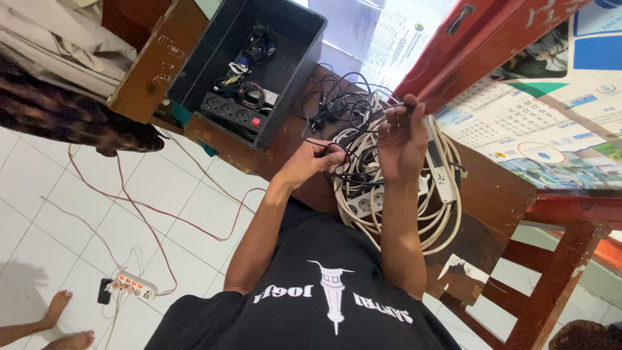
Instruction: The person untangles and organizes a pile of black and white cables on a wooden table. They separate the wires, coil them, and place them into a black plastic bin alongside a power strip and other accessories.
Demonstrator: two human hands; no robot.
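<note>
Starting far left of the wooden table [492, 194]: another person's bare feet [61, 324] stand on the white tiled floor [39, 194], well apart from the table. A white power strip with orange switches [133, 285] lies on the floor near them, with a thin red wire [146, 214] looping across the tiles toward the table edge. A dark plastic box [214, 58] sits at the table's left end, holding a black power strip [230, 113] and small coiled leads.

The left hand [317, 161] is over the table's middle, fingers closed in a pinch on the black cable [346, 104]. That cable is a thin tangled bunch, partly lifted above the table top and running between both hands. The right hand [402, 139] is just right of the left and raised a bit higher, fingers curled shut around strands of the same black cable.

Under both hands a coil of thick white cable [447, 227] lies flat on the table, with a white multi-socket strip [366, 202] inside the coil and a second white strip [444, 178] on its right side. Right of the table a calendar poster [525, 123] shows, and a red wooden chair frame [557, 259] stands at the table's lower right.
</note>
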